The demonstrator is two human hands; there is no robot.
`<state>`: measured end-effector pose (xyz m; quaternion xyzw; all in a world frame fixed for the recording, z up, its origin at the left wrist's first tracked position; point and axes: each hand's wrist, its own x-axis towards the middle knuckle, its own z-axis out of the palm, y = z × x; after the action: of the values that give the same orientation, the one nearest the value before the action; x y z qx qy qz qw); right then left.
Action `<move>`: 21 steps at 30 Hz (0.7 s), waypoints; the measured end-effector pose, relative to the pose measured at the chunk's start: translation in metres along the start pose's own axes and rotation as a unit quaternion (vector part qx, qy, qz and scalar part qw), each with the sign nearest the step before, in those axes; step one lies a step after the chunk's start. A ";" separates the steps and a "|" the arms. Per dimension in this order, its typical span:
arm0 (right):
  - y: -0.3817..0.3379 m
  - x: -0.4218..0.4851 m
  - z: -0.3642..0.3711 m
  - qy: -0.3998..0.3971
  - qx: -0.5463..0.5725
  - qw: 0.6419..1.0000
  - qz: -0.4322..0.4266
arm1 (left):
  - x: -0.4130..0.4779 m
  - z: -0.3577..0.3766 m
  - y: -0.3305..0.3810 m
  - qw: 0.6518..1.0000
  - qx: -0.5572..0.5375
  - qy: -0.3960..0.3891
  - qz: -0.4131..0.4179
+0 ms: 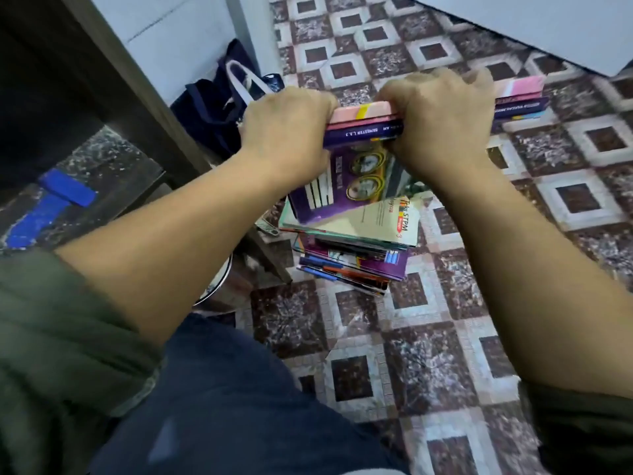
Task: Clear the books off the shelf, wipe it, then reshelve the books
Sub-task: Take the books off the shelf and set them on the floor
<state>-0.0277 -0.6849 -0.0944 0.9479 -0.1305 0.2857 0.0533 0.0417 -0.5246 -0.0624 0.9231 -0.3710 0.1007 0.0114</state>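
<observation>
Both my hands grip a small bundle of books (363,126), pink and purple spines facing me, held above the floor. My left hand (287,128) clamps the bundle's left end and my right hand (435,118) wraps its middle; the right end sticks out past my knuckles. Below the bundle a stack of books (352,241) lies on the tiled floor, topped by a tilted purple book and a cream one. The dark shelf unit (68,108) stands at the left, its lower board bearing blue tape.
A dark blue bag (219,104) with white handles leans against a white wall panel behind the stack. A white surface (548,25) fills the upper right corner. Patterned brown and white floor tiles (445,337) spread to the right. My knee in dark trousers is at the bottom.
</observation>
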 end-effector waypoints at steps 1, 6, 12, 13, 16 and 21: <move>0.002 -0.001 0.011 0.024 -0.005 1.000 0.004 | 0.005 0.007 0.001 1.000 0.005 0.017 0.006; 0.000 -0.016 0.065 0.077 -0.016 0.997 -0.005 | 0.016 0.069 -0.011 0.990 0.050 0.122 0.048; -0.024 -0.091 0.124 0.020 0.002 0.999 -0.037 | -0.018 0.167 -0.034 0.980 -0.003 0.105 0.168; -0.025 -0.108 0.131 -0.003 0.002 0.999 -0.044 | -0.027 0.177 -0.032 0.981 0.005 0.072 0.178; -0.020 -0.140 0.143 -0.072 0.005 0.996 -0.046 | -0.049 0.195 -0.025 0.985 0.012 -0.021 0.172; -0.020 -0.134 0.131 -0.245 0.053 0.968 -0.027 | -0.059 0.195 -0.022 0.987 -0.025 -0.080 0.134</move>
<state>-0.0608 -0.6590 -0.2783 0.9936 -0.0990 0.0503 -0.0231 0.0497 -0.4870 -0.2639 0.8693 -0.4939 0.0173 -0.0086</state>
